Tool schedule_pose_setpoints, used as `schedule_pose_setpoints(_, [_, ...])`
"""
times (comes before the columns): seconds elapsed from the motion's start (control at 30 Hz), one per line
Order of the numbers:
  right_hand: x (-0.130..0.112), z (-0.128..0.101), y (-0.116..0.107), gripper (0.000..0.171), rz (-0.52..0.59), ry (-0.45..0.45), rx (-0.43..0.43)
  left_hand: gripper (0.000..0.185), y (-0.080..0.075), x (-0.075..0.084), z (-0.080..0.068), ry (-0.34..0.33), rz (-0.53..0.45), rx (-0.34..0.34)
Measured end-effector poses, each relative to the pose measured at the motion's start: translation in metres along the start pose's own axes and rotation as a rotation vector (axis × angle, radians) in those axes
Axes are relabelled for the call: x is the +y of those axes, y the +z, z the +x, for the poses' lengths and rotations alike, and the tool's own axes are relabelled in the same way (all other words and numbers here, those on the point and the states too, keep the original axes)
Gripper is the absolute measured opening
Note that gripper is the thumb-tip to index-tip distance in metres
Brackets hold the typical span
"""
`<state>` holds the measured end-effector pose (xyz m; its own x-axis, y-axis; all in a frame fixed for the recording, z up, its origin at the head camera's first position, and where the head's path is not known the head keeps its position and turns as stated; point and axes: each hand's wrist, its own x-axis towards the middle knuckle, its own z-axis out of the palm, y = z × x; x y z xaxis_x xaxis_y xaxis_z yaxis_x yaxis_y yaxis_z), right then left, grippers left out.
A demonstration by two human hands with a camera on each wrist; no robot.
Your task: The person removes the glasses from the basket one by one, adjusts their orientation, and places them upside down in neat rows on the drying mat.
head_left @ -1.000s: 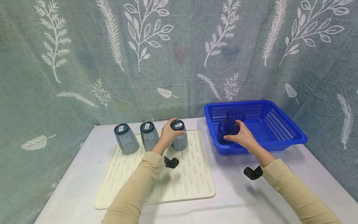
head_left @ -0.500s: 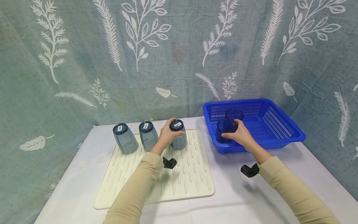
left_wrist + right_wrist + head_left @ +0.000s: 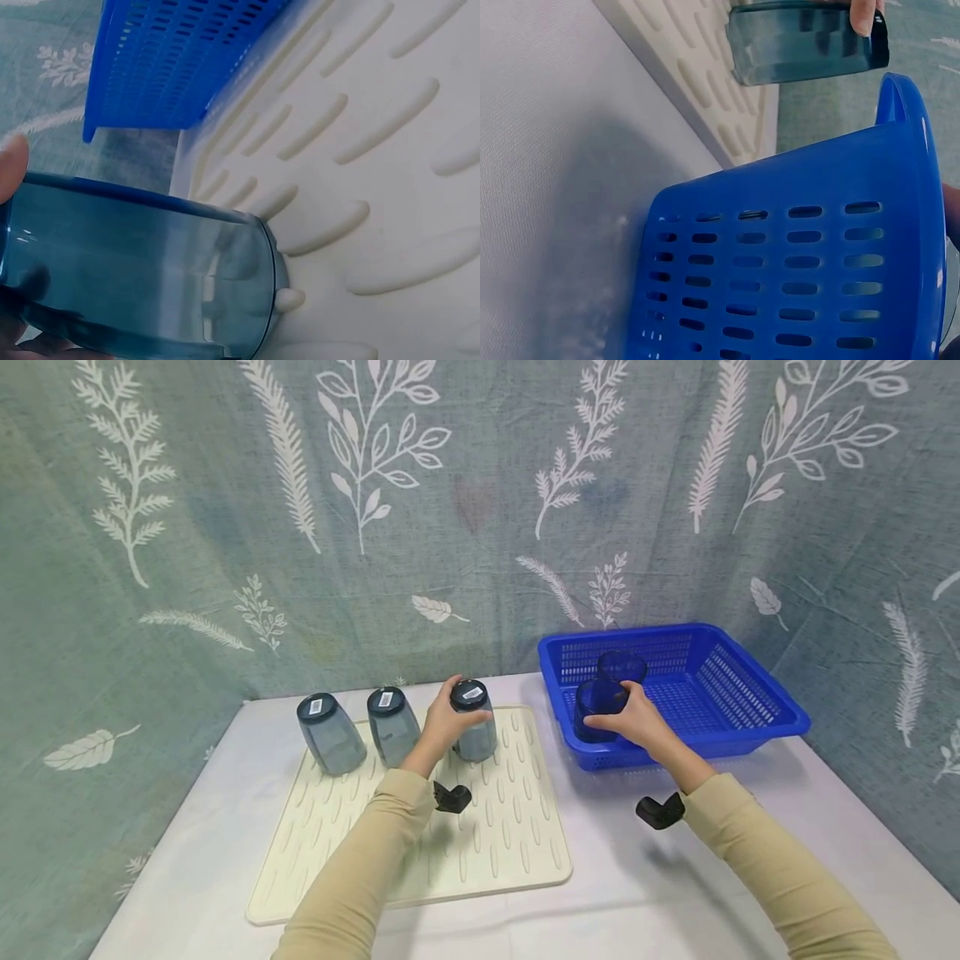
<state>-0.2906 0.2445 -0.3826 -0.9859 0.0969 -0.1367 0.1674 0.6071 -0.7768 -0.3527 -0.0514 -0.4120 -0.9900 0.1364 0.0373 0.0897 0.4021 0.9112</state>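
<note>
My left hand [image 3: 447,724] grips an upside-down blue-grey drinking glass [image 3: 477,742] near its base, which faces up with a white barcode label. In the left wrist view, the rim of this glass [image 3: 142,262] meets the ridged cream mat [image 3: 405,202]. My right hand [image 3: 636,717] reaches over the near left side of the blue plastic basket [image 3: 750,745], its thumb and fingers around a glass [image 3: 589,714] inside. Just behind that one, another glass [image 3: 622,665] stands in the basket. The right wrist view shows mainly the basket's slotted outer wall [image 3: 772,176], hiding most of the right hand.
Two more upside-down glasses, a left one [image 3: 332,742] and a middle one [image 3: 393,727], stand along the mat's back edge. The mat [image 3: 517,843] lies on a white-covered table [image 3: 600,910]. Behind rises a green leaf-patterned curtain [image 3: 480,568].
The whole head view drifts slightly, so the scene sits a little further left. Both hands keep hold of their glasses with hardly any movement.
</note>
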Motion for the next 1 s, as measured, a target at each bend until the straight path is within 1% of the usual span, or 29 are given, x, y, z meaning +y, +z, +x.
schedule_pose_setpoints(0.3, [-0.001, 0.003, 0.004, 0.107, -0.009, 0.01, 0.004, 0.088, -0.001, -0.001, -0.002, 0.003, 0.029, 0.031])
schedule_pose_setpoints(0.43, [-0.001, 0.003, 0.005, 0.107, -0.012, 0.009, 0.007, 0.089, -0.001, 0.002, -0.004, 0.021, 0.033, 0.049])
schedule_pose_setpoints(0.57, [-0.002, 0.002, 0.005, 0.106, -0.008, 0.007, 0.009, 0.089, -0.001, 0.005, -0.007, 0.078, 0.027, 0.077])
schedule_pose_setpoints(0.7, [0.0, 0.002, 0.004, 0.106, 0.007, 0.005, 0.023, 0.088, -0.003, 0.011, -0.013, 0.159, 0.004, 0.109])
schedule_pose_setpoints(0.8, [0.002, 0.001, 0.003, 0.104, 0.017, -0.003, 0.041, 0.087, -0.004, 0.016, -0.018, 0.203, -0.007, 0.127])
schedule_pose_setpoints(1.0, [0.002, -0.002, 0.004, 0.104, 0.005, -0.036, 0.069, 0.083, -0.006, 0.022, -0.031, 0.275, 0.006, 0.174])
